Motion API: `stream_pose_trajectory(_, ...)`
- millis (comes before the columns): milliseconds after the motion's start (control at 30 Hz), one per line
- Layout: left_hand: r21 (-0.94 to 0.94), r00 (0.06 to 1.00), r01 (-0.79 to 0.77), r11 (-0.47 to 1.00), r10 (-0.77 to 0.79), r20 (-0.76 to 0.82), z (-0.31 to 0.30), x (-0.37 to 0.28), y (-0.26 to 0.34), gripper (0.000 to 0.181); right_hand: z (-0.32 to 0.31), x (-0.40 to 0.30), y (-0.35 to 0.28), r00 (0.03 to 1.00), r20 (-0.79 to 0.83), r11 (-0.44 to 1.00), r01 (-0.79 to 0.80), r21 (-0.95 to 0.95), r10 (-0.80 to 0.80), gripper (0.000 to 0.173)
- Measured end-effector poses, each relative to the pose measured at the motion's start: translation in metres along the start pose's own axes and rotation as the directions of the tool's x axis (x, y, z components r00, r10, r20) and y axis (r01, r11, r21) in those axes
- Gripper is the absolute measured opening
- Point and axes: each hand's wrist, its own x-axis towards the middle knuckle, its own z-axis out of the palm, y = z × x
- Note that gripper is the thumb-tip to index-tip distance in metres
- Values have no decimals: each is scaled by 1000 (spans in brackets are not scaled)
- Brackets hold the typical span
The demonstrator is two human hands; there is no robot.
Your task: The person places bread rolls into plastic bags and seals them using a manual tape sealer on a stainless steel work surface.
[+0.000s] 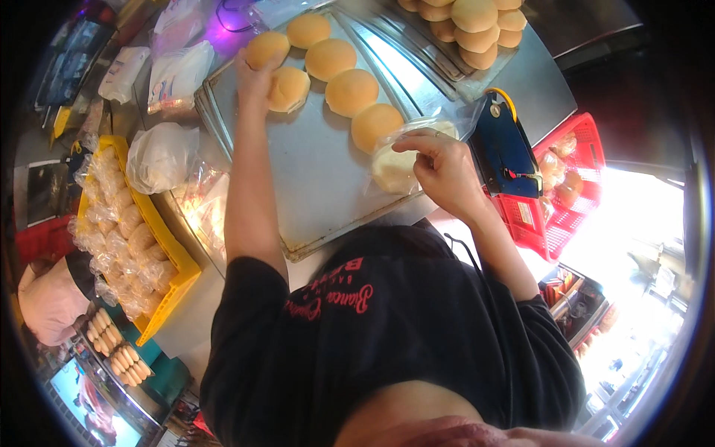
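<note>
My left hand (254,84) reaches to the far left of a metal baking tray (313,190), its fingers and thumb around a round golden bun (269,49). A second bun (289,89) sits just right of that hand, and several more buns (352,92) run in a line across the tray. My right hand (444,167) is at the tray's near right, its fingers closed on a clear plastic bag (399,134). Pale bread (394,167) shows inside the bag. Beside that hand stands a blue bag-neck tape sealer (505,148) with a yellow rim.
Stacked buns (475,28) stand on trays at the back right. A red plastic crate (564,218) and a yellow crate (167,268) hold bagged buns. Packs of plastic bags (181,72) and a bunched white bag (163,156) lie left. A person (53,304) is at far left.
</note>
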Motion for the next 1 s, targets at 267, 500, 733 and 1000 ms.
stream_pose_trajectory(267,-9,893,423,906,-419,-166,-6,59,15,60,-5,4,1,997,39,998,-60,18,59,33)
stream_pose_trajectory(500,431,973,6,902,93,-209,33,0,42,79,-7,9,10,1000,16,999,-2,-36,3,34)
stream_pose_trajectory(733,-166,983,172,971,-181,-41,-21,-8,16,67,-3,11,5,1000,-18,999,-24,-37,24,41)
stream_pose_trajectory(1000,-384,985,1,923,64,158,-10,-162,110,55,12,12,1,997,-71,997,3,-78,-9,48)
